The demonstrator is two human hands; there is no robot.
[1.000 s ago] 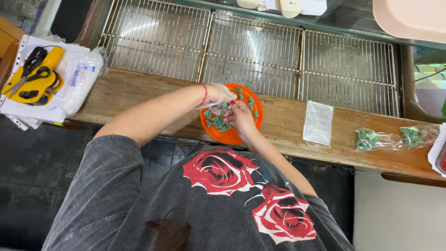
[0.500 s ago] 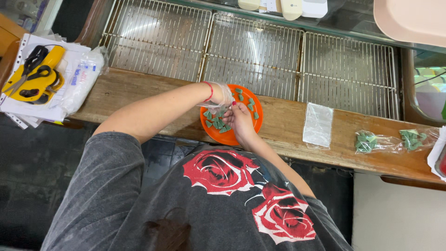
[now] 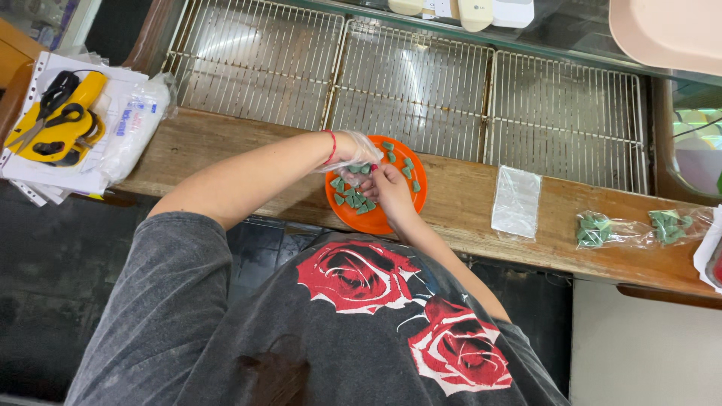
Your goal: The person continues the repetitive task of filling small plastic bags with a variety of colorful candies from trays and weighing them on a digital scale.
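My left hand (image 3: pixel 353 150) wears a thin clear glove and is closed around a small clear plastic bag (image 3: pixel 347 174), pinching it by its mouth just above the orange plate (image 3: pixel 406 199). My right hand (image 3: pixel 389 188) is bare; its fingertips (image 3: pixel 374 170) are drawn together at the bag's opening, touching the left hand, and I cannot tell whether they pinch a piece. Green wedge-shaped pieces (image 3: pixel 355 201) lie scattered over the plate, some under the hands and some along its far rim. The plate rests on a long wooden counter (image 3: pixel 226 143), near its middle. Farther right on the counter lies a flat empty clear bag (image 3: pixel 516 202), well apart from the plate, and beyond it two filled bags of green pieces (image 3: pixel 598 229) lie side by side. Behind the counter run three wire racks (image 3: pixel 421 79). At the far left, black-handled scissors (image 3: pixel 47 105) sit on a yellow tool (image 3: pixel 66 128) atop a stack of papers (image 3: pixel 53 174).
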